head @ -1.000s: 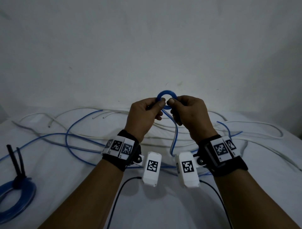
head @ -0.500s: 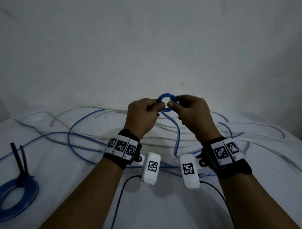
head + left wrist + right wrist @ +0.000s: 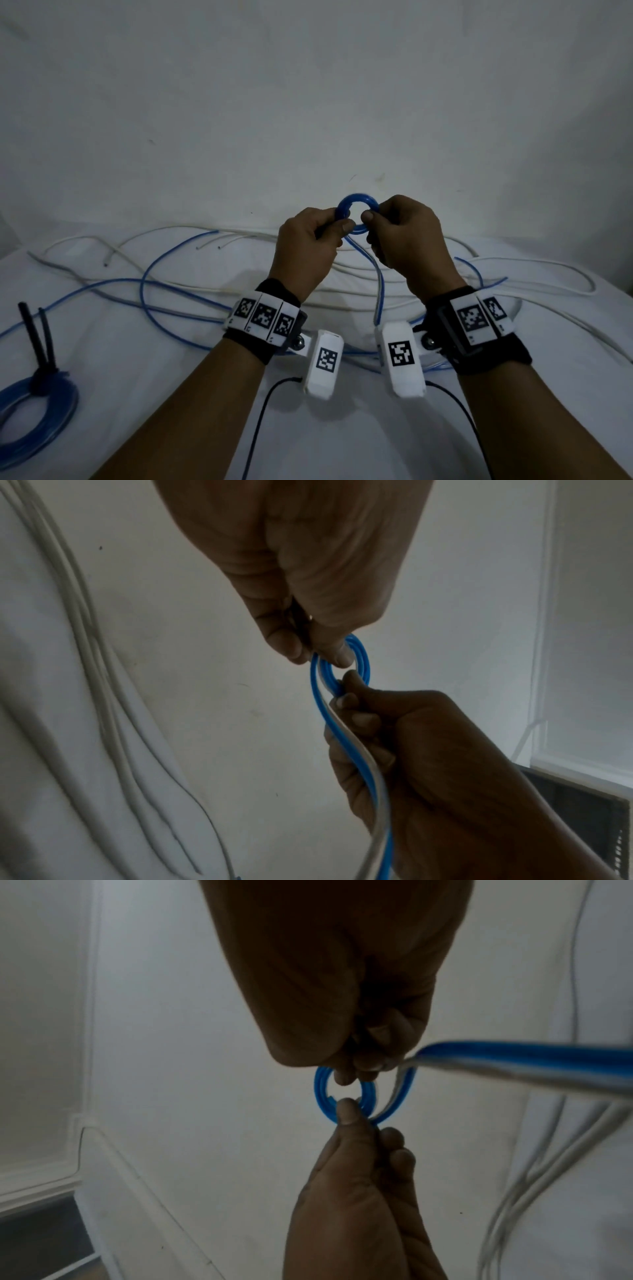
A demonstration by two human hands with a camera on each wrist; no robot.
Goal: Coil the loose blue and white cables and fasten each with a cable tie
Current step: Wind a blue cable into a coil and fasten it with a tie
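Note:
A small blue coil (image 3: 356,202) is held up in front of the wall between both hands. My left hand (image 3: 339,222) pinches its left side with thumb and fingers. My right hand (image 3: 371,219) pinches its right side. The blue cable's tail (image 3: 378,284) hangs from the coil down to the sheet. In the left wrist view my left hand (image 3: 308,647) grips the coil (image 3: 363,658) from above, with the right hand (image 3: 349,693) below it. In the right wrist view my right hand (image 3: 356,1072) and left thumb (image 3: 349,1110) pinch the coil (image 3: 320,1096).
A finished blue coil (image 3: 41,411) bound with a black cable tie (image 3: 36,339) lies at the left edge. Loose blue cable (image 3: 145,298) and several white cables (image 3: 534,274) sprawl over the white sheet (image 3: 171,394). A wall stands close behind.
Both hands have kept their hold on the small coil. The right hand's fingers have shifted to the ring's right side, and more of the ring now shows above the hands.

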